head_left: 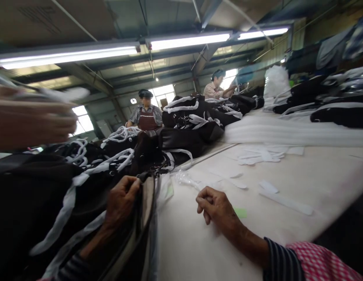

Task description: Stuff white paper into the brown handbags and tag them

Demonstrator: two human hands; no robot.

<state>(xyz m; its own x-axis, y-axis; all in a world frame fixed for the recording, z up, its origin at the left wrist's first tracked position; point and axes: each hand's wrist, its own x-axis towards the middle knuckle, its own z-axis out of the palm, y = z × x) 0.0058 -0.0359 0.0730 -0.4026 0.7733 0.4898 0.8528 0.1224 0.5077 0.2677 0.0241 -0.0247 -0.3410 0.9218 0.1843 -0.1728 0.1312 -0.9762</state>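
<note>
My left hand [121, 203] is closed on the top edge of a dark bag [140, 210] at the lower left, thumb over its rim near the metal hardware. The bag lies against a heap of black bags with white straps [90, 160]. My right hand [216, 207] rests knuckles-up on the pale table [199, 242], fingers curled under, with nothing showing in them. A small green slip [241, 212] lies just right of that hand. A clear plastic scrap [184, 179] lies between the two hands.
White paper strips [287, 202] and scraps [260, 155] lie on the table. More black bags [193, 113] are piled along it, and white foam sheets [287, 132]. Two people [146, 113] [216, 88] work at the far end. A blurred hand [32, 121] is close at upper left.
</note>
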